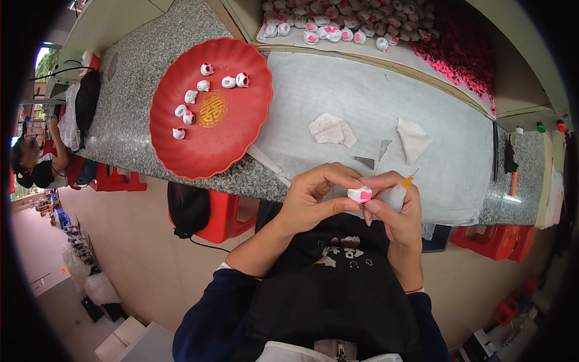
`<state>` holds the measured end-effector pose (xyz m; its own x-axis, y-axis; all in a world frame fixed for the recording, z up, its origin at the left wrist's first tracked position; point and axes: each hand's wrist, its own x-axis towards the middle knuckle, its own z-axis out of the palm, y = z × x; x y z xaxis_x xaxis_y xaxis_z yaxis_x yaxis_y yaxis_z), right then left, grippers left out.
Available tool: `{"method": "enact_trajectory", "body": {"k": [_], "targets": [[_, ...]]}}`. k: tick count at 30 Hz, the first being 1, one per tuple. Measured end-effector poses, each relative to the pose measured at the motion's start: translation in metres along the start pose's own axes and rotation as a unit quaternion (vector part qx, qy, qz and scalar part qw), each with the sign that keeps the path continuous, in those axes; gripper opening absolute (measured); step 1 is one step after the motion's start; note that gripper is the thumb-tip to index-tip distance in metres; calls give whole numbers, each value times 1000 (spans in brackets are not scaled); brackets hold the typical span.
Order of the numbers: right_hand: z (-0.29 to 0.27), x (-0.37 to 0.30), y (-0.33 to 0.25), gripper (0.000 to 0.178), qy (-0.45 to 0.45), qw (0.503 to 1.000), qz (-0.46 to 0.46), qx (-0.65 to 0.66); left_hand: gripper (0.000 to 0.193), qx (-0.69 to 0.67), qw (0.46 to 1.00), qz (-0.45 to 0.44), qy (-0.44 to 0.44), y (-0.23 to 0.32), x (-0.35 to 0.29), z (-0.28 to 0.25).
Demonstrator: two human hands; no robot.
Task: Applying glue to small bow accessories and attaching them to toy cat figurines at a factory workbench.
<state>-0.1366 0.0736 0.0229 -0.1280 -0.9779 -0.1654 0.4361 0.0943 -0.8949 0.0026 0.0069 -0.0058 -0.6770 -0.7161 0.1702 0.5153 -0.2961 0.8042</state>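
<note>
Between the thumb and fingers of my left hand [316, 196] is a small white figure piece [360, 193] with a bright pink patch on its side. My right hand [403, 220] is closed around a translucent squeeze bottle [397, 198] with an orange needle tip [409, 180] pointing up and away. Its thumb and forefinger also reach the white piece, touching or nearly touching it. Both hands are over the near edge of the table. To their left, a red scalloped plate [175, 148] holds several similar white pieces with pink or dark marks.
Crumpled cloth [333, 130] and a folded white cloth [414, 140] lie on the pale sheet [289, 90]. A shelf at the back bears many white pieces [356, 36] and a heap of small pink parts [455, 60]. Red stools [226, 217] stand below; another person [54, 151] sits far left.
</note>
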Motion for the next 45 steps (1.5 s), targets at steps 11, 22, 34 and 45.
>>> {"method": "enact_trajectory", "body": {"k": [11,22,34,45], "targets": [[2,-1,1,24,-29,999,12,20,20,69,997,12,-7,12,0,-1],[13,16,-4,46,-3,995,-48,-92,22,412,872,105,242,59,-3,-39],[-27,-1,-4,40,62,992,-101,-31,26,679,706,195,56,2,170,-30],[-33,-14,-22,39,65,985,-133,-88,19,393,908,138,50,-8,162,-30]]}}
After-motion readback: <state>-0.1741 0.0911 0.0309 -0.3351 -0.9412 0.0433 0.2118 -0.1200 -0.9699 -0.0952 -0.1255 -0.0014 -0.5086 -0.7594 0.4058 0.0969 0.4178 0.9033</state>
